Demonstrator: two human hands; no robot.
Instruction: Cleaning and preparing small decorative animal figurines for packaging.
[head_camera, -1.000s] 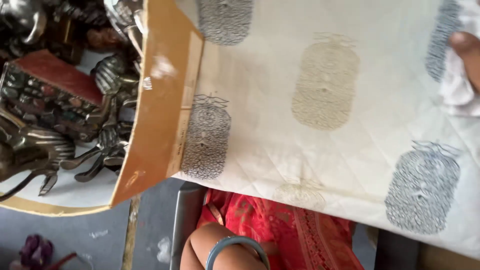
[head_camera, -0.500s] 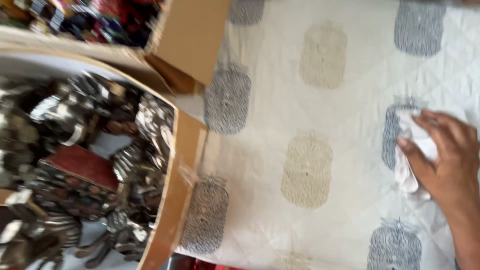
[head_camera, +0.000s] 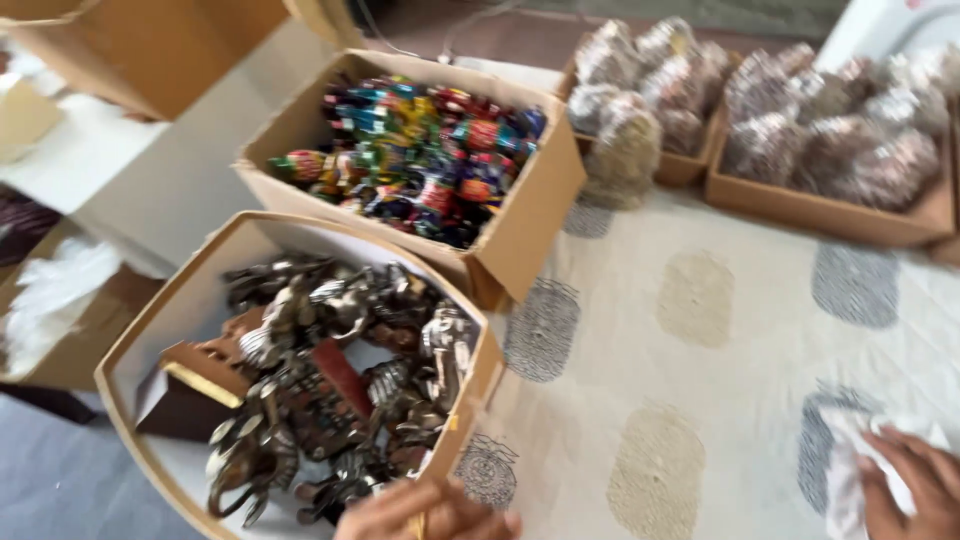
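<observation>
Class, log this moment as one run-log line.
left hand: on box of metal figurines rim | right hand: on white cloth | surface: patterned sheet

Left hand cut off by bottom edge, grip on box rim unclear | right hand cropped at corner, fingers on white cloth, part hidden | metal figurines tangled, shapes indistinct | wrapped bundles motion-blurred | brown box cut by top edge

left hand low, fingers spread, right hand curled, palm down
</observation>
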